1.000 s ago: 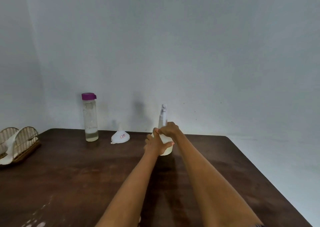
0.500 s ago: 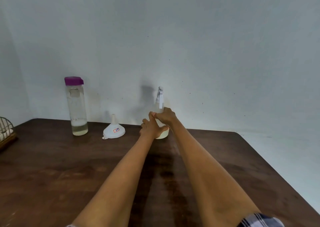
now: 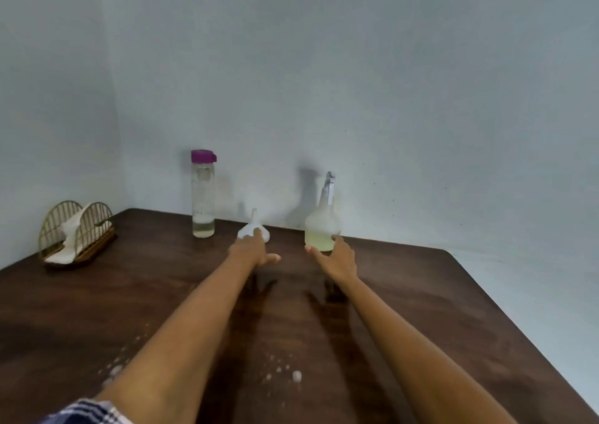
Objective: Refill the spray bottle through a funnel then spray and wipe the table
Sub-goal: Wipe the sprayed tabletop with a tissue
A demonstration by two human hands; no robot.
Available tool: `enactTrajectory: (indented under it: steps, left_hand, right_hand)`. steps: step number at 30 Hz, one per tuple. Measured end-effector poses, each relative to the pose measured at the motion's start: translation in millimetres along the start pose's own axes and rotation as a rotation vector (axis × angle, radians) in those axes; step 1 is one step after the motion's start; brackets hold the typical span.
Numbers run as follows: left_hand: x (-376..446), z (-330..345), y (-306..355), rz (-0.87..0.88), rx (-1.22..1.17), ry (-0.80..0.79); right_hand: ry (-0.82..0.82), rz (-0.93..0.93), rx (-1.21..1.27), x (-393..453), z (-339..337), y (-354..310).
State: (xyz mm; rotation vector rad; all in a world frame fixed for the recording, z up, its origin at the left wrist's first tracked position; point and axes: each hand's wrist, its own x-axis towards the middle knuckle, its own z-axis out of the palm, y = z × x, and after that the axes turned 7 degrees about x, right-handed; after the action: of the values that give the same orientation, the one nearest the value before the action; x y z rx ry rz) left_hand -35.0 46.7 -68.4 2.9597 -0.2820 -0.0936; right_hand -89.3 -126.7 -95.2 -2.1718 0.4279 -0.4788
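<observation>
A dark wooden table [image 3: 421, 310] bears a purple-capped bottle [image 3: 203, 193], white funnel [image 3: 253, 229], spray bottle [image 3: 322, 222], wire napkin holder [image 3: 76, 232] and droplets [image 3: 296, 375].

Bare forearms — plaid sleeve [image 3: 86, 412], blue-white-dark check, at left.

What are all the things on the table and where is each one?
Water bottle: one, clear with purple lid, back left by the wall.
Funnel: one, white, upside down, between the two bottles.
Spray bottle: one, cloudy with pale yellowish liquid, back middle by the wall.
Napkin holder: one, gold wire, holding white napkins, far left.
Table: one, dark brown wood, with white specks near the front.
Left hand: one, fingers straight, reaching to the funnel.
Right hand: one, open, at the spray bottle's base.
</observation>
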Motion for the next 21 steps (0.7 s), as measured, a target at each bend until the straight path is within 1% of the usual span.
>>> enactTrajectory:
  steps: [2,4,8,11,14,17,19,21]
  left_hand:
    - [-21.2,-5.9,-26.5,-0.044,0.016,-0.050]
    - [-41.2,-15.3,-53.8,-0.077,0.034,-0.046]
    - [-79.7,-37.3,-119.7,-0.132,0.094,-0.010]
    - [-108.6,-48.4,-174.0,-0.185,0.136,-0.038]
    - [-136.6,-54.0,-235.6,-0.286,0.171,-0.112]
    - [-156.7,-52.9,-300.9,-0.445,0.203,-0.191]
    - [-161.6,-53.1,-328.2,-0.472,0.211,-0.231]
    - [-158.1,-54.7,-339.2,-0.435,0.208,-0.263]
  right_hand:
    - [0.077,0.035,0.046,-20.4,4.9,-15.4]
    - [0.081,-0.005,0.060,-34.0,12.5,-39.3]
    - [-0.057,-0.187,0.038,-58.9,35.1,-97.3]
    - [-0.148,-0.280,0.037,-77.1,61.7,-137.0]
    - [-0.222,-0.307,0.040,-92.8,98.9,-171.1]
    - [-0.308,-0.369,0.040,-111.0,142.4,-207.8]
    - [-0.326,-0.410,0.015,-119.1,168.8,-231.0]
    - [-0.321,-0.427,0.008,-121.3,193.7,-250.7]
